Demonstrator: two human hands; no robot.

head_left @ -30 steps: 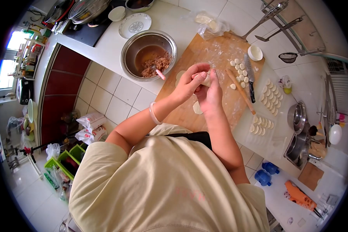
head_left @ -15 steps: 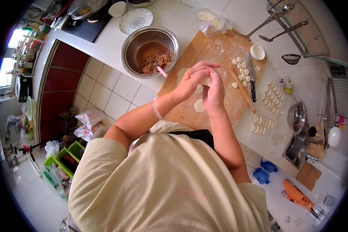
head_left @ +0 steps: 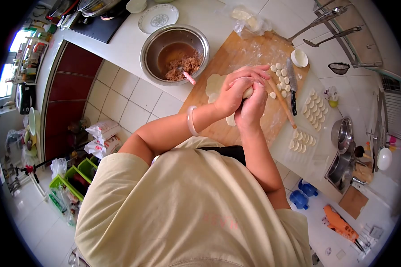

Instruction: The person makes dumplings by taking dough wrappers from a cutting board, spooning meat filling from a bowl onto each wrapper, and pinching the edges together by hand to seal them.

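Note:
Over the wooden board, my left hand (head_left: 234, 94) and my right hand (head_left: 252, 107) are pressed together. Between them is a pale dumpling (head_left: 248, 92), mostly covered by my fingers. Both hands are closed around it. Below and beside my hands lie flat round dough wrappers (head_left: 214, 84). A rolling pin (head_left: 282, 104) rests to the right, next to several small dough pieces (head_left: 280, 79). To the left stands a metal bowl (head_left: 143, 66) of minced filling (head_left: 184, 65), with a pink-handled utensil (head_left: 189, 78) in it.
A knife (head_left: 292, 86) lies at the right of the floured cutting board (head_left: 238, 49). Finished dumplings (head_left: 314, 111) sit in rows, with more dumplings (head_left: 302, 141) nearer me. A white bowl (head_left: 299, 58), a plate (head_left: 158, 18) and bagged dough (head_left: 247, 20) stand around.
My two hands have moved slightly to the right and closed more tightly together around the dumpling. The whole view has shifted a little.

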